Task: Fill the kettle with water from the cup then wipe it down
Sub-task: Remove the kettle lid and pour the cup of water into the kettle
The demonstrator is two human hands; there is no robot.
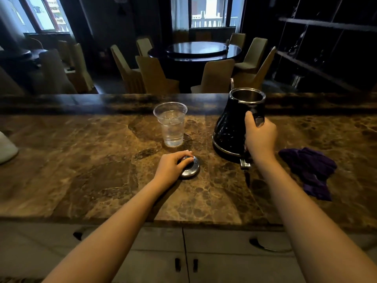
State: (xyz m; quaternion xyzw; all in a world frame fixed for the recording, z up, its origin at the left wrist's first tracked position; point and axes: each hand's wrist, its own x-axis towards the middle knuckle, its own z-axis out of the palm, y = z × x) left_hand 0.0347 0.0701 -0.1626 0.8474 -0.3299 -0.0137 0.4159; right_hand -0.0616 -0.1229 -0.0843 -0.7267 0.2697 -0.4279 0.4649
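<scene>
A black kettle (pixel 230 127) with a chrome rim stands on the marble counter (pixel 91 160), its top open. My right hand (pixel 260 135) is wrapped around its handle. The round metal kettle lid (pixel 191 170) lies flat on the counter in front of the cup, and my left hand (pixel 173 165) grips its knob. A clear plastic cup (pixel 171 124), over half full of water, stands upright between the lid and the counter's far ledge, left of the kettle. A crumpled purple cloth (pixel 310 170) lies right of the kettle.
A white object (pixel 6 149) sits at the counter's far left edge. Beyond the raised ledge are a round dark dining table (pixel 195 51) and several covered chairs. White cabinet doors (pixel 163 262) run below the counter's near edge.
</scene>
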